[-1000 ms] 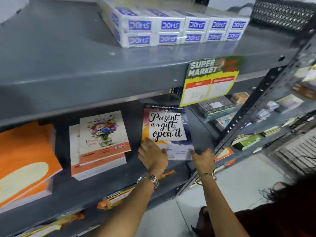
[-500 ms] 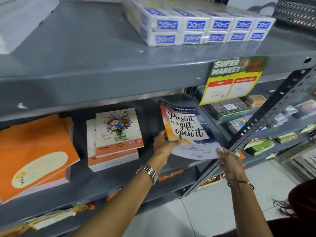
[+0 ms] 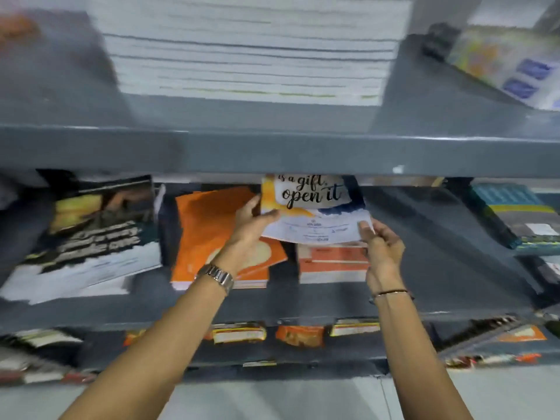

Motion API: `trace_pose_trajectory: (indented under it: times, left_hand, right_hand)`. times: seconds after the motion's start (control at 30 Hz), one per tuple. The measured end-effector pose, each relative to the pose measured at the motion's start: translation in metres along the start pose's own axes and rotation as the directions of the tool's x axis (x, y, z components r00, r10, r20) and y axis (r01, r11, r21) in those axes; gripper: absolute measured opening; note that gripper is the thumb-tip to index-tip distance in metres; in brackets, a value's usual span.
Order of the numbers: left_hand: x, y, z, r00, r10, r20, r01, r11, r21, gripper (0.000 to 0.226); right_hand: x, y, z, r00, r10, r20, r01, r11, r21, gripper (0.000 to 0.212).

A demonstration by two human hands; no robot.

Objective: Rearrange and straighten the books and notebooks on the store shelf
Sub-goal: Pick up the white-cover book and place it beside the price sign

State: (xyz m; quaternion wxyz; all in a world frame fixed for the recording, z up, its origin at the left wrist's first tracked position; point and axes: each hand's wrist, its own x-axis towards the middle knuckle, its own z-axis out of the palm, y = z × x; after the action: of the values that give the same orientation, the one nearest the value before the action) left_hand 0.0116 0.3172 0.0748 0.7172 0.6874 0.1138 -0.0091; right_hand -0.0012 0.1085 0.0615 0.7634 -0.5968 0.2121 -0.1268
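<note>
A thin notebook [image 3: 315, 213] with "is a gift, open it" on its cover is held up over the middle shelf [image 3: 454, 268], its top hidden behind the upper shelf edge. My left hand [image 3: 253, 221] grips its left edge and my right hand [image 3: 383, 244] pinches its lower right corner. Under it lies a stack of orange-and-white notebooks [image 3: 333, 263]. To the left sits a pile of orange notebooks [image 3: 212, 234], partly crossed by my left wrist. Further left is a dark-covered stack of books [image 3: 94, 234], blurred.
The grey upper shelf edge [image 3: 272, 150] runs across the view, with a tall stack of white paper [image 3: 248, 53] on it. Blue and dark packs [image 3: 515, 213] sit at the far right. Small orange and yellow items [image 3: 300, 334] line the lower shelf.
The view has swung left. Both hands have carried the "open it" notebook from the right part of the shelf to above the orange-and-white stack.
</note>
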Motion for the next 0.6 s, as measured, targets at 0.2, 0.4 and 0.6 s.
trace_pose_trajectory:
  times: [0.2, 0.4, 0.6]
  left_hand:
    - [-0.008, 0.002, -0.166, 0.977, 0.022, -0.211, -0.016, 0.999, 0.033, 0.045]
    - [-0.026, -0.013, -0.301, 0.912, 0.055, -0.407, 0.009, 0.988, 0.152, 0.041]
    - [-0.031, -0.058, -0.372, 0.906, 0.058, -0.419, 0.199, 0.816, 0.543, 0.036]
  right_hand:
    - [-0.06, 0.049, 0.146, 0.973, 0.001, 0.229, 0.014, 0.998, -0.063, 0.01]
    - [-0.122, 0.094, 0.261, 0.914, -0.009, 0.406, 0.121, 0.96, -0.252, 0.008]
    - [-0.153, 0.133, 0.291, 0.817, -0.019, 0.576, 0.487, 0.559, -0.671, 0.02]
